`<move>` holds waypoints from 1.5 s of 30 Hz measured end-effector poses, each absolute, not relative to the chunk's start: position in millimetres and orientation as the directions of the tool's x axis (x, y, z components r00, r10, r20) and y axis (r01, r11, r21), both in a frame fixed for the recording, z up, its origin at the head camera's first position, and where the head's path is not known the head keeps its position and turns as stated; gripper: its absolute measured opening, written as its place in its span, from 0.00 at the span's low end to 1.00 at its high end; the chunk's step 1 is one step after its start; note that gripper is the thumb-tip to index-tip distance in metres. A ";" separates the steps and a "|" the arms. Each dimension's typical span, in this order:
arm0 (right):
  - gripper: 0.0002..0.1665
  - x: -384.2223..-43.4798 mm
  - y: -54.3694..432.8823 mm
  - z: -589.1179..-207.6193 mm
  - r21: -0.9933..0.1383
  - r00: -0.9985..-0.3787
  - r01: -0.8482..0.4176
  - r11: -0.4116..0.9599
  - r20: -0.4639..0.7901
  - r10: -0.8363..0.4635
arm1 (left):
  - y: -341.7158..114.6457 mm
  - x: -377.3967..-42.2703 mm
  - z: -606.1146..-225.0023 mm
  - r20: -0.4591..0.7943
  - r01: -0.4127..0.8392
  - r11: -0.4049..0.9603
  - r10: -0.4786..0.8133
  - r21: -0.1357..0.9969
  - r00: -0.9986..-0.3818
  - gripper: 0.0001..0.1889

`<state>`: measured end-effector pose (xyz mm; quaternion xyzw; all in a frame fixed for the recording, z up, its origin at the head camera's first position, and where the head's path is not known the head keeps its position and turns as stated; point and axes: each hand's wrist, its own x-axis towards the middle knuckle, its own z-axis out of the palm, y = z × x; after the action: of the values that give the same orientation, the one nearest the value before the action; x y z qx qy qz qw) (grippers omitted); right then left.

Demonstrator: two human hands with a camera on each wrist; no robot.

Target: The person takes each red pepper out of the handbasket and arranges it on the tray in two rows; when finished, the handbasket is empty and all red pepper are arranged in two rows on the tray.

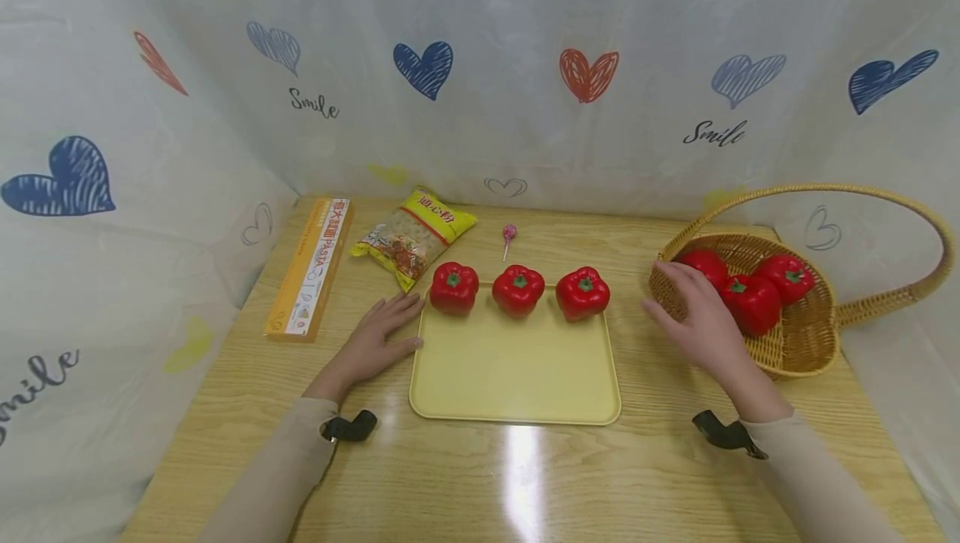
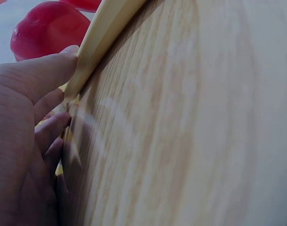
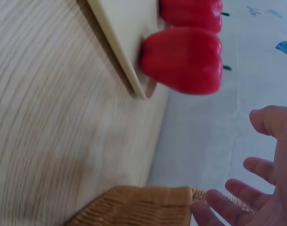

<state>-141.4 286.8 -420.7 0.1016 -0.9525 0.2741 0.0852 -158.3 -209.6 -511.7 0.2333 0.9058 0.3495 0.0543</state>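
Three red bell peppers stand in a row along the far edge of a yellow tray (image 1: 514, 376): a left pepper (image 1: 453, 297), a middle pepper (image 1: 518, 300) and a right pepper (image 1: 582, 303). My left hand (image 1: 375, 339) rests at the tray's left edge, its thumb touching the rim in the left wrist view. My right hand (image 1: 701, 322), fingers spread and holding nothing, hovers over the left side of a wicker basket (image 1: 810, 351). Inside the basket lie three more red peppers, one of them a front pepper (image 1: 752, 306); my hand partly hides another.
Left of the tray lie an orange pasta box (image 1: 311, 268) and a yellow pasta bag (image 1: 416, 235). A wrapped lollipop (image 1: 509, 235) lies behind the peppers. The basket's tall handle (image 1: 933, 226) leans out to the right. A heart-printed curtain (image 1: 480, 135) borders the table.
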 end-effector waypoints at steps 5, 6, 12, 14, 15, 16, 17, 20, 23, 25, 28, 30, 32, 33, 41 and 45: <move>0.37 -138.5 300.1 -411.8 -0.494 -0.966 -0.221 0.841 0.227 -0.121 | -209.8 -157.7 -512.0 0.074 0.392 0.645 0.462 0.657 -0.884 0.35; 0.37 -138.0 302.6 -409.8 -0.493 -0.967 -0.217 0.843 0.227 -0.115 | -209.7 -157.6 -511.9 0.074 0.392 0.645 0.462 0.656 -0.884 0.35; 0.38 -137.1 319.1 -402.9 -0.496 -0.976 -0.169 0.852 0.205 -0.074 | -209.6 -157.7 -511.5 0.071 0.391 0.645 0.463 0.656 -0.883 0.36; 0.38 -136.9 324.8 -402.6 -0.499 -0.978 -0.158 0.852 0.199 -0.065 | -209.6 -157.8 -511.5 0.072 0.392 0.644 0.464 0.657 -0.883 0.36; 0.38 -136.9 327.5 -402.4 -0.499 -0.978 -0.155 0.853 0.198 -0.061 | -209.5 -157.8 -511.6 0.072 0.392 0.644 0.464 0.656 -0.883 0.36; 0.38 -136.8 330.0 -402.6 -0.501 -0.979 -0.148 0.853 0.196 -0.055 | -209.6 -157.8 -511.7 0.073 0.392 0.644 0.464 0.657 -0.883 0.36; 0.38 -136.9 332.5 -402.8 -0.502 -0.979 -0.144 0.853 0.197 -0.049 | -209.7 -157.8 -511.8 0.073 0.392 0.644 0.463 0.657 -0.883 0.36; 0.38 -137.5 340.1 -405.0 -0.499 -0.979 -0.130 0.857 0.200 -0.032 | -209.9 -157.9 -512.2 0.073 0.391 0.644 0.463 0.657 -0.884 0.36; 0.38 -139.1 347.7 -408.1 -0.497 -0.978 -0.117 0.860 0.207 -0.014 | -210.1 -158.1 -513.0 0.072 0.391 0.647 0.462 0.655 -0.884 0.36; 0.38 -140.4 352.7 -410.3 -0.488 -0.977 -0.112 0.866 0.212 -0.006 | -210.0 -158.2 -513.1 0.070 0.390 0.647 0.462 0.655 -0.884 0.36; 0.37 -142.7 359.8 -413.2 -0.482 -0.976 -0.103 0.870 0.216 0.004 | -209.9 -158.2 -512.9 0.069 0.389 0.646 0.462 0.657 -0.884 0.36; 0.37 -144.4 364.3 -415.0 -0.471 -0.976 -0.097 0.877 0.217 0.009 | -209.7 -158.1 -512.1 0.067 0.387 0.644 0.462 0.659 -0.884 0.36; 0.37 -145.8 368.6 -417.0 -0.469 -0.976 -0.091 0.879 0.218 0.016 | -209.6 -157.9 -511.8 0.068 0.387 0.644 0.462 0.659 -0.884 0.36; 0.37 -146.4 370.5 -418.0 -0.466 -0.976 -0.086 0.881 0.219 0.020 | -209.6 -157.8 -511.6 0.069 0.388 0.644 0.462 0.659 -0.884 0.36; 0.36 -151.0 384.9 -426.9 -0.452 -0.973 -0.071 0.889 0.226 0.037 | -210.0 -158.0 -512.1 0.066 0.387 0.645 0.463 0.659 -0.884 0.36; 0.37 -153.0 389.4 -428.9 -0.435 -0.974 -0.068 0.898 0.222 0.033 | -210.0 -158.6 -513.2 0.068 0.390 0.646 0.464 0.656 -0.883 0.36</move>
<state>-153.0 389.4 -428.9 0.0090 -0.9676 0.2257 0.1128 -158.6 -210.0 -513.2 0.2356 0.9057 0.3484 0.0533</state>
